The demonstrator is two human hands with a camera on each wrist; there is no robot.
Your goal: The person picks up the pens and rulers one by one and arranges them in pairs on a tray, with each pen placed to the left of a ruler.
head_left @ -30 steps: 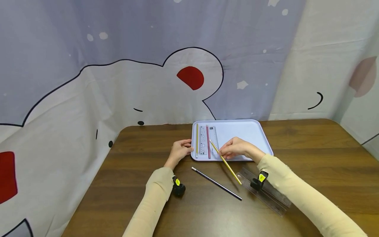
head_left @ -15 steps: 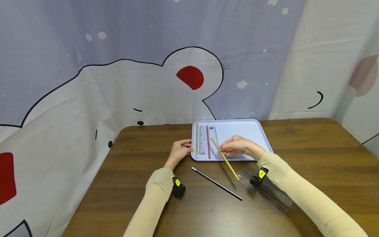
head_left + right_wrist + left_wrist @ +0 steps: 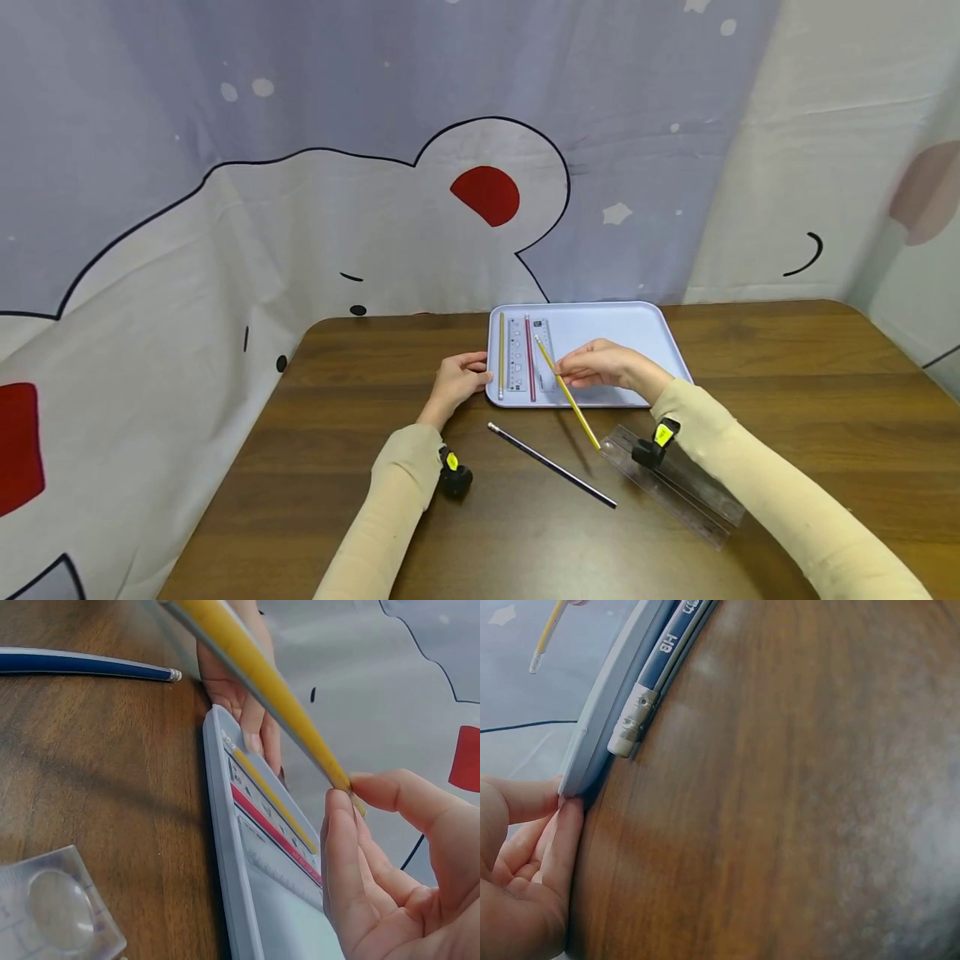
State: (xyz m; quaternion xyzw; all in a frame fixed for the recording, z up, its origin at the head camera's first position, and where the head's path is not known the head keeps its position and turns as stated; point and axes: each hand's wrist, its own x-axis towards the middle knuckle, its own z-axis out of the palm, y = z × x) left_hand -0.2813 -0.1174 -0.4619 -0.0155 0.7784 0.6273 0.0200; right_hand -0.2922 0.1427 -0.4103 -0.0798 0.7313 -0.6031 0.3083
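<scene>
My left hand pinches the near left corner of a white tray, thumb and fingers on its rim in the left wrist view. Over the tray's front edge, my right hand pinches a yellow pencil between thumb and fingertips. That pencil slants, its eraser end above the tray and its other end above the table. Inside the tray lie, from the left, another yellow pencil, a clear ruler, a red pencil and a second clear ruler, side by side.
A dark blue pencil with a white eraser lies diagonally on the wooden table before the tray. Clear plastic rulers lie under the right forearm, partly hidden. A patterned curtain hangs behind the table's far edge.
My right hand has risen slightly, moving the yellow pencil a little away from me, its lower end shifting up and left. My left hand keeps its hold on the tray.
</scene>
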